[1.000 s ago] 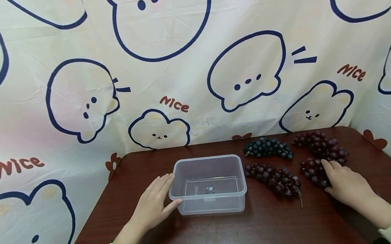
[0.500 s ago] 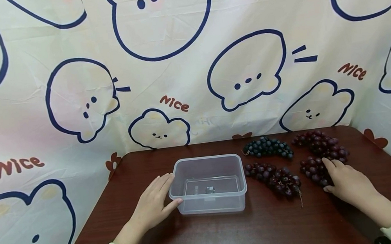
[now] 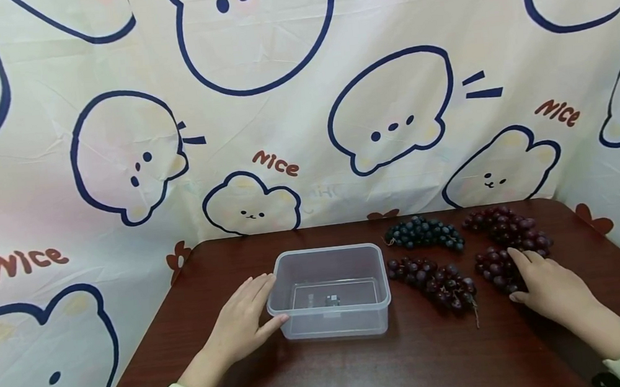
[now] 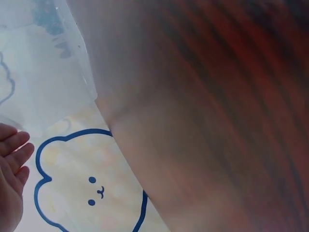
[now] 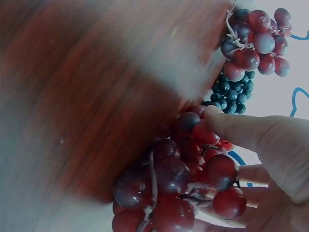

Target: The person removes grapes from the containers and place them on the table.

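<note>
In the head view, a clear plastic box [image 3: 334, 325] stands on the table. My left hand [image 3: 244, 321] rests at its left side, fingers extended along the wall and thumb at the front rim; in the left wrist view some fingertips [image 4: 21, 150] show beside the box's translucent wall [image 4: 48, 72]. At the right, my right hand [image 3: 555, 291] holds the near end of a dark red grape bunch [image 3: 496, 269]. The right wrist view shows the thumb [image 5: 236, 128] on these grapes [image 5: 178, 169], with the other fingers behind them. The palm hides part of the bunch in the head view.
A second red grape bunch [image 3: 436, 284] lies between the box and my right hand, its stem toward me. Behind it lies a blue-black bunch [image 3: 423, 234]. Another red bunch [image 3: 506, 227] is at the back right. A cartoon-printed cloth [image 3: 303, 125] hangs behind the brown table [image 3: 339, 377].
My right thumb has shifted slightly left against the grapes. The left hand, the box and the bunches stay where they were.
</note>
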Demonstrator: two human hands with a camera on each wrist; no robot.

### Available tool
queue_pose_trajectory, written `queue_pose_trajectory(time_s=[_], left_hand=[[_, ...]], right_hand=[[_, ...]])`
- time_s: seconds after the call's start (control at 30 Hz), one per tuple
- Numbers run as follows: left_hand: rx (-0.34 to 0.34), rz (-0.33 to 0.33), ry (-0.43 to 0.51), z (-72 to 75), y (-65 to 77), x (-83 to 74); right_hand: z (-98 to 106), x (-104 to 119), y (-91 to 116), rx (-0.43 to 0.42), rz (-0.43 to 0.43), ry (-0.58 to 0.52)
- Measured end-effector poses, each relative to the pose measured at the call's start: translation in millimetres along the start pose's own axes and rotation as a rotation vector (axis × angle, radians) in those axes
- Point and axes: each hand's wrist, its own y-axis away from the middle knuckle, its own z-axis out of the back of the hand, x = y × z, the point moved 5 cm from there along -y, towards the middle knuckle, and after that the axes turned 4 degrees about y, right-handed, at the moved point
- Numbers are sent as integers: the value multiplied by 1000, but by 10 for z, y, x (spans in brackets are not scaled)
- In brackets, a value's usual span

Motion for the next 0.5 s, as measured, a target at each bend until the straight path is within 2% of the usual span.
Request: queue_pose_trajectory(time_s=[0.2, 0.5], left_hand=[[48, 28, -10, 0, 1, 17], [17, 13, -9, 2, 30, 15]], right_hand=[[74, 38, -11, -18, 2, -3], [215, 74, -62, -51, 6, -6]])
